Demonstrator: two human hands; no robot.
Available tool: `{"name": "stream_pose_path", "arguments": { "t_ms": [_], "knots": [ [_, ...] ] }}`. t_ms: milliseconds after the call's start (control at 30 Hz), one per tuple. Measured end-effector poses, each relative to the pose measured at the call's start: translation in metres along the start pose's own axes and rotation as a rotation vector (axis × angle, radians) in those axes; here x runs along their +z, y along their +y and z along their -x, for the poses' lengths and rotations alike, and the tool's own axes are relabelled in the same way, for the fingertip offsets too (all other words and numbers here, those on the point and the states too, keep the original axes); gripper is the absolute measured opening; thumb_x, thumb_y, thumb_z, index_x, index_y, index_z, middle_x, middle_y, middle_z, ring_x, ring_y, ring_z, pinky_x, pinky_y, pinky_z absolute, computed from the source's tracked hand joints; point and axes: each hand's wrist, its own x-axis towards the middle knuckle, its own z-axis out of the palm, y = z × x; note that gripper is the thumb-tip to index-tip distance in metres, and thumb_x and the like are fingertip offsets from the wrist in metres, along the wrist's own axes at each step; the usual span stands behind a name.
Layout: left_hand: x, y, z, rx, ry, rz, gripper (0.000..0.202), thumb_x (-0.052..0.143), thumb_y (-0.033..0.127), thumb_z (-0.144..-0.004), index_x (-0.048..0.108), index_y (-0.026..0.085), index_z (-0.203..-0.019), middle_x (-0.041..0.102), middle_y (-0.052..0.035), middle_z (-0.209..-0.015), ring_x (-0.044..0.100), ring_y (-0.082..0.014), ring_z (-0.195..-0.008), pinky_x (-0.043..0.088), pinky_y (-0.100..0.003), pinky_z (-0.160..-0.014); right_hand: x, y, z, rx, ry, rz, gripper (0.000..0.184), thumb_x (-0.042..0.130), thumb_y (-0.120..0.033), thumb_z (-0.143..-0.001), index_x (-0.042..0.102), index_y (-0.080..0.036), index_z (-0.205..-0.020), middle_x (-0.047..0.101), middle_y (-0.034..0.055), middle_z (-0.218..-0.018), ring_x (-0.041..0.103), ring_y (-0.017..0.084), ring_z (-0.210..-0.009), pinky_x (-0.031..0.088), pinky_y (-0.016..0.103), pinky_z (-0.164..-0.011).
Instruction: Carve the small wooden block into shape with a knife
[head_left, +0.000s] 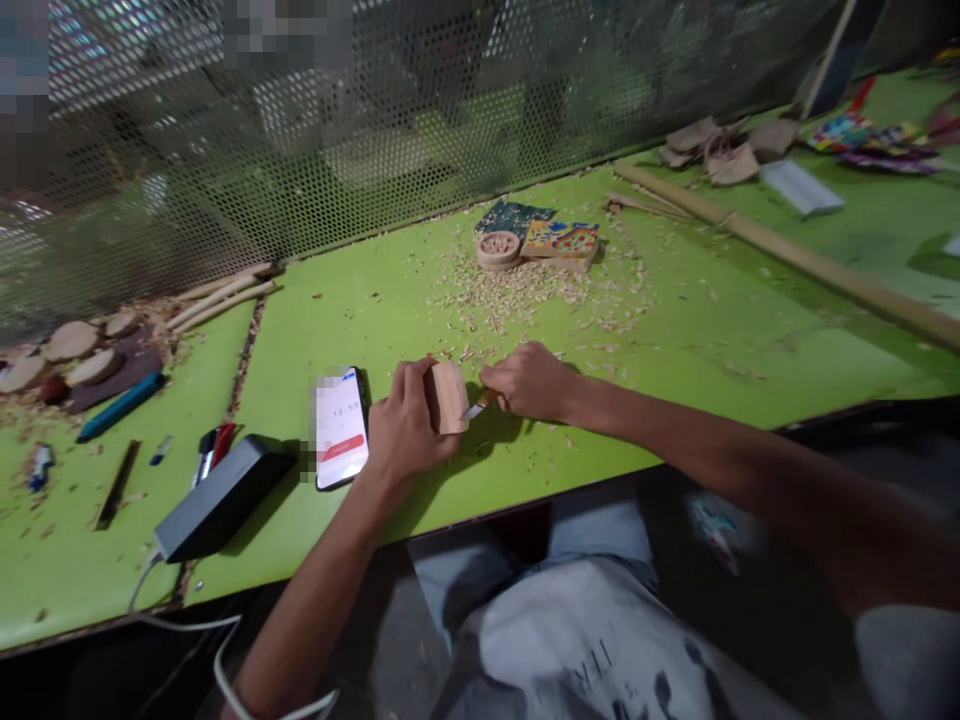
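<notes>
My left hand [405, 425] is closed round a small pale wooden block [450, 396], holding it just above the green table [675, 330] near its front edge. My right hand [529, 382] is closed on a small carving knife [480, 406] whose blade tip touches the block's right side. Wood shavings [525, 285] lie scattered over the table beyond both hands.
A phone [341, 427] with a lit screen lies left of my left hand, next to a dark box [221, 497] with a white cable. A round wooden piece [498, 248] and painted tiles [561, 241] sit further back. Wooden discs [71, 342], pens and a long stick [787, 250] lie at the sides.
</notes>
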Motion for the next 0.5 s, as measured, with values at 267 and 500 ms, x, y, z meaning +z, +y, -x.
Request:
{"name": "stream_pose_path", "arguments": {
  "t_ms": [267,500],
  "knots": [
    [0.0027,0.0052,0.001,0.019,-0.032,-0.025,0.082,0.077,0.038,-0.068,0.037,0.022,-0.138,0.064,-0.0145,-0.125,0.071,-0.0321,-0.096,0.054,-0.038,-0.066,-0.0011,-0.0014,0.0013,-0.004,-0.051,0.03,0.026,0.051,-0.018,-0.092,0.075,-0.014,-0.1,0.078,0.0093,-0.084,0.058,0.018,-0.064,0.016,0.034,-0.06],
    [0.0009,0.0039,0.0047,0.088,0.034,0.043,0.081,0.079,0.036,-0.066,0.04,0.022,-0.136,0.064,-0.0144,-0.124,0.069,-0.0319,-0.102,0.056,-0.039,-0.073,-0.0039,-0.0028,0.0012,-0.003,-0.048,0.063,0.034,0.04,-0.015,-0.099,0.074,-0.013,-0.105,0.079,0.0109,-0.084,0.061,0.018,-0.065,0.016,0.034,-0.06]
  ]
}}
